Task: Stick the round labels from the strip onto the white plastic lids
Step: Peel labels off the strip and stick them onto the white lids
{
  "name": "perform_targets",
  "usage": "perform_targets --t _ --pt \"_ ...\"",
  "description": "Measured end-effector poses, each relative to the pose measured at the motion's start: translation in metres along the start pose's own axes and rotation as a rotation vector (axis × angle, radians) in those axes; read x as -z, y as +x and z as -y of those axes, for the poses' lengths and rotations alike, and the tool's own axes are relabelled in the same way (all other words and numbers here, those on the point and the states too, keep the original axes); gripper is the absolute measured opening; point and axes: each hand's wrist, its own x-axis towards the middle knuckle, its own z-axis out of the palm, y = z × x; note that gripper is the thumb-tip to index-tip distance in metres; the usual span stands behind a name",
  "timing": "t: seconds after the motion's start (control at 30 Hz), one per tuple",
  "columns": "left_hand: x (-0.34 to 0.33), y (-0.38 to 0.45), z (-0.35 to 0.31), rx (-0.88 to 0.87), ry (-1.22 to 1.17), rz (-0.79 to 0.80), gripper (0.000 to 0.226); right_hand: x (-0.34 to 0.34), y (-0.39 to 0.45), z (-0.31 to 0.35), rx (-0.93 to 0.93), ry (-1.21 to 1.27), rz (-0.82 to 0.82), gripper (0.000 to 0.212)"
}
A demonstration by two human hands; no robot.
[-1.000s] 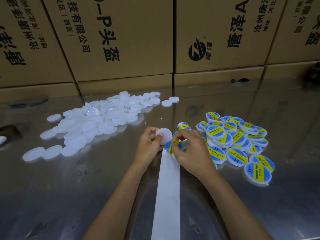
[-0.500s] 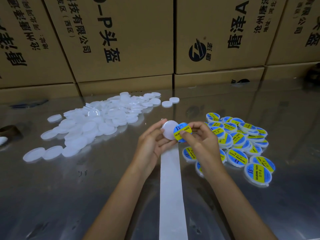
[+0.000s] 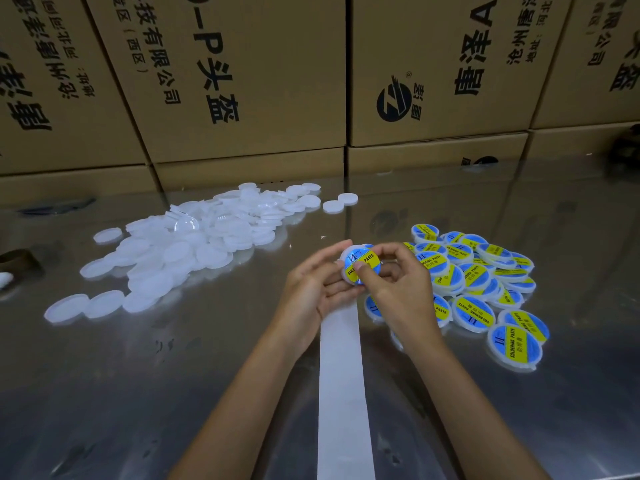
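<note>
The left hand [image 3: 313, 284] is cradling one white lid [image 3: 360, 266] from beneath, its fingers curling up around the lid's edge, while the right hand [image 3: 398, 282] is pinching the same lid, thumb pressing down on the round label [image 3: 362, 263] now lying on its face. The lid is being held just above the counter [image 3: 173, 375], over the far end of the white strip [image 3: 341, 393], which is running toward the viewer. The stock of unlabelled lids [image 3: 194, 244] is lying in a heap to the left; the labelled lids [image 3: 478, 282] are piling up to the right, just beside the right hand. Risks from this point, as a judgement: if the thumb is pressing only one side, the label may be trapping an air bubble or creasing; if it is sitting off-centre, its edge may be overhanging the rim and lifting later; a loose hold underneath may be letting the lid tilt or slip during pressing. Legible text: the labels are blue with a yellow band reading "SOLDERING PASTE" and a mark resembling "II". The cardboard boxes [image 3: 242, 81] behind are carrying Chinese print including "头盔", "有限公司" and "(西区)", plus a round black logo [image 3: 394, 102]; smaller print is not being resolved.
</note>
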Motion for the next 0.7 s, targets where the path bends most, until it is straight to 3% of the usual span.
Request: perform_targets --t 0.23,0.37,0.53,0.7 --pt "0.001 -0.001 0.000 -0.026 0.015 0.032 0.030 0.001 -0.001 -0.009 0.222 -0.260 -0.070 0.028" --pt "0.002 0.000 0.000 -0.003 -0.048 0.016 0.029 0.006 0.002 -0.011 0.172 -0.300 -0.082 0.079" --pt "0.002 -0.002 -0.001 0.042 -0.136 0.056 0.033 0.001 -0.002 -0.010 0.202 -0.306 -0.052 0.035" --pt "0.002 -0.004 -0.002 0.058 -0.073 0.110 0.029 0.005 0.002 -0.013 0.250 -0.308 -0.111 0.032"
